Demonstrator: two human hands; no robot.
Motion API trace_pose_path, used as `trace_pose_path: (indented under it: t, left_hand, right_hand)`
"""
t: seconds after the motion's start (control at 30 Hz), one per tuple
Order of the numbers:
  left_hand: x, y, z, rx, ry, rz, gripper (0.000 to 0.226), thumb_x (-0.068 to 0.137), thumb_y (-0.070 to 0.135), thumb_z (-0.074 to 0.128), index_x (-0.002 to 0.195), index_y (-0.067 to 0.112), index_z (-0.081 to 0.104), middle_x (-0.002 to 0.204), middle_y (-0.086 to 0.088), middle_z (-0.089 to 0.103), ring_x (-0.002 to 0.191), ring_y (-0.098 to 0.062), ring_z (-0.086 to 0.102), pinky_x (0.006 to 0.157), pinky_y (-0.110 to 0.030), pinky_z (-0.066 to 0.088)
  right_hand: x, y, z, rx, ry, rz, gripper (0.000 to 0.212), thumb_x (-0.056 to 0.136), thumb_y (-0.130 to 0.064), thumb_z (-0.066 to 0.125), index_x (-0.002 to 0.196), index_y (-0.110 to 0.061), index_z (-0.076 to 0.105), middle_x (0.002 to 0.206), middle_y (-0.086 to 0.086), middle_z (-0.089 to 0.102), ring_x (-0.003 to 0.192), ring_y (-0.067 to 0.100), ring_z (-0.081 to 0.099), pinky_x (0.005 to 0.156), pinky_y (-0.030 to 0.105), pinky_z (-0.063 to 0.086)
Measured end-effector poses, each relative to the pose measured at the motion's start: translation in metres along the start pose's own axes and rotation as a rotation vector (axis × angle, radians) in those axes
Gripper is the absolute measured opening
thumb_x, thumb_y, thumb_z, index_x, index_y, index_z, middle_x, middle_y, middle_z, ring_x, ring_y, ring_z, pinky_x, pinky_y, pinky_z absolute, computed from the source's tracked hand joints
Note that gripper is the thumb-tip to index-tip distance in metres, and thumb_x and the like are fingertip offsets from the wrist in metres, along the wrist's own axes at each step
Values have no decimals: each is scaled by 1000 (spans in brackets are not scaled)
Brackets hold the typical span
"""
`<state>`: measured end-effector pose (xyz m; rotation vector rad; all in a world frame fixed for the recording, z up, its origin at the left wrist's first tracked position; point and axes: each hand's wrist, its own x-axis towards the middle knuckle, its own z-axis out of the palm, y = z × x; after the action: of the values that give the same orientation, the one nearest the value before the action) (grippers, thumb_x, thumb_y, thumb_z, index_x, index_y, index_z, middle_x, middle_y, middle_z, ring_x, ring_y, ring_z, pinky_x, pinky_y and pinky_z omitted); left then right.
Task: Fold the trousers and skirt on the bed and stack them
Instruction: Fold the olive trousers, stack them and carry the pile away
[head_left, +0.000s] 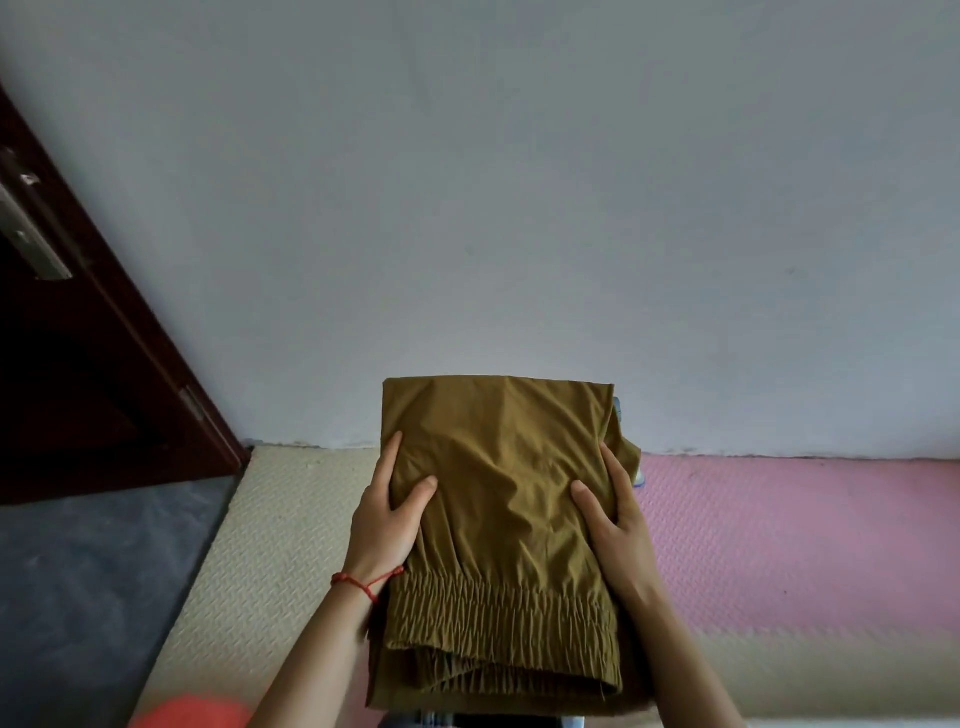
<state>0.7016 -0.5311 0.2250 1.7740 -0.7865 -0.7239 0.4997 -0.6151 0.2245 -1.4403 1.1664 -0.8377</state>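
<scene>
A folded olive-brown garment (498, 499) with a gathered elastic waistband at its near end is held up in front of me. My left hand (387, 519) grips its left edge, thumb on top and fingers underneath; a red string circles that wrist. My right hand (615, 519) grips the right edge the same way. A sliver of light blue fabric (618, 408) shows behind the garment's far right corner, and more pale fabric (431, 719) peeks out below its near edge. What that fabric belongs to is hidden.
Below lie a cream foam mat (291, 499) and a pink foam mat (789, 530), against a pale wall (519, 208). A dark wooden door (78, 364) stands at the left over grey floor (93, 582). A blurred orange-red thing (192, 714) sits at the bottom left.
</scene>
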Motion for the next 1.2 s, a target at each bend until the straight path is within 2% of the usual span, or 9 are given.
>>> trace_pose_path:
  t: [0.23,0.53,0.83,1.2]
  left_hand:
    - [150,15,20,41,-135,51,62,89,28,54,143,30,21,148,-1,31,131,-21,37,101,-30,34]
    - [281,44,65,116,-337,71,62,90,28,52,143,29,21,148,-2,30,130,-24,37,104,-34,34]
    - [337,71,178,173,-576,111,62,90,27,53,143,30,19,146,-2,31,129,-23,38,104,-34,34]
    - [321,129,343,225,-901,240,61,90,27,52,142,30,19,147,-1,30,129,-23,38,105,-35,34]
  right_hand:
    - [118,-7,30,22,131,24,56,90,-31,53,139,-39,28,142,-2,38,117,8,41,95,26,35]
    - [214,-12,36,40,315,111,55,90,-33,52,137,-42,27,143,-2,37,116,8,41,97,28,35]
    - [264,14,-34,66,525,195,56,90,-33,53,139,-41,27,143,-1,38,115,9,42,98,30,36]
    - [255,35,-157,171,841,225,56,91,-26,53,140,-36,29,137,-2,39,116,9,42,98,27,35]
